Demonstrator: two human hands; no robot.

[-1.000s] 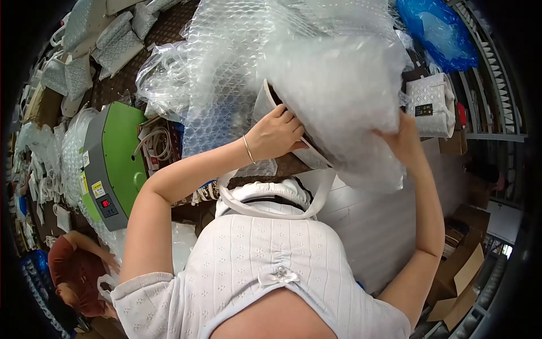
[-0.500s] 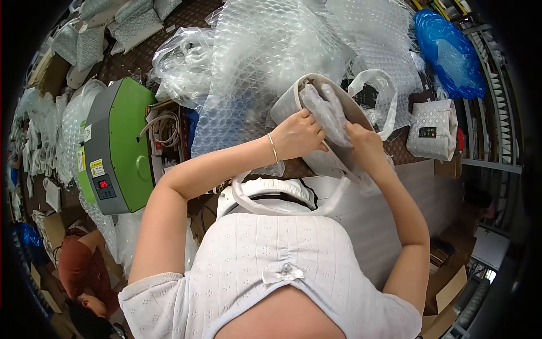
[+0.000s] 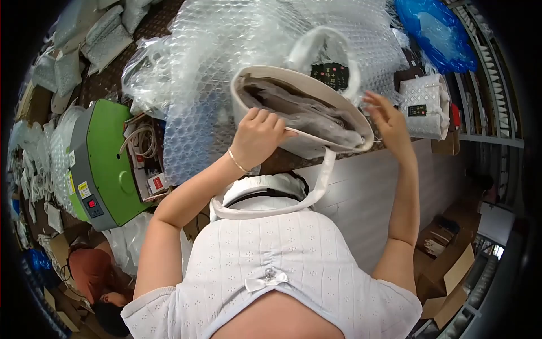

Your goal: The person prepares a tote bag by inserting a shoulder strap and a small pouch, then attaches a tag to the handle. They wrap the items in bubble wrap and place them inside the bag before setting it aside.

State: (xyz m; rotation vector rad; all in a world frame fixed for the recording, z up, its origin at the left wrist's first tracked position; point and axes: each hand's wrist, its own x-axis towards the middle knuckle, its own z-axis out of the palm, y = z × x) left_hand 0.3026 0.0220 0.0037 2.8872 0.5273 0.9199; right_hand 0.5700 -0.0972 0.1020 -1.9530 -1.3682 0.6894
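A cream tote bag [image 3: 305, 148] lies tilted on the work table with its wide mouth facing up toward me. My left hand [image 3: 259, 137] is closed over the near rim, fingers curled around the edge. Crumpled clear plastic [image 3: 324, 125] sits inside the bag. My right hand [image 3: 389, 121] is off the bag, just beyond its right end, with fingers spread and slightly blurred. One white handle [image 3: 323, 183] loops toward my body; the other handle [image 3: 354, 70] stands up on the far side, near a black tag [image 3: 330, 76] with small print.
Bubble wrap [image 3: 226, 51] covers the table behind the bag. A green machine [image 3: 110, 164] with a red display stands at left. To the right are a smaller quilted bag [image 3: 424, 106], a blue plastic bundle [image 3: 435, 37] and metal shelving. A person [image 3: 93, 274] bends low at lower left.
The clear plastic, held up at the mouth before, now lies down inside the tote bag. My right hand has let go and moved right. The bag's mouth has turned wider toward me.
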